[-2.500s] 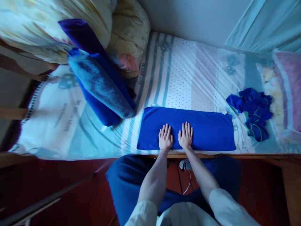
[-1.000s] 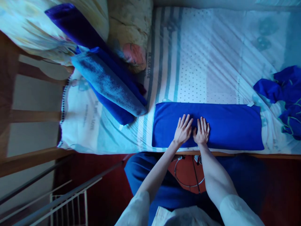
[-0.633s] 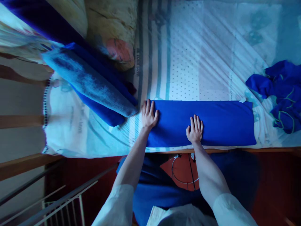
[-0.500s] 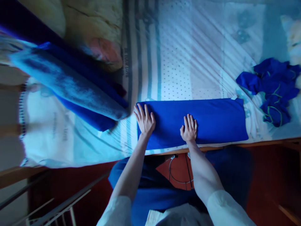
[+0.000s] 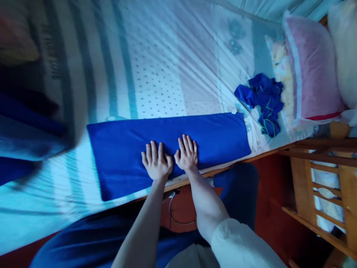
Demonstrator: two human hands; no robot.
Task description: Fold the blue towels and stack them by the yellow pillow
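Though partly hidden under left hand (image 5: 157, 166) and right hand (image 5: 188, 155), fingers (image 5: 153, 150) spread, blue cloth (image 5: 169, 133) flat near blurred, cut-off bundle (image 5: 25, 137).

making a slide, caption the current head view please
Left hand and right hand rest on a flat blue rectangular cloth, a crumpled blue cloth with green edging beyond its right end.

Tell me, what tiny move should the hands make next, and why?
Maybe slide the right hand gently toward the end with the white tag. It and the left hand lie palm down near the middle of the blue cloth, but neither reaches that end, so it could need smoothing.
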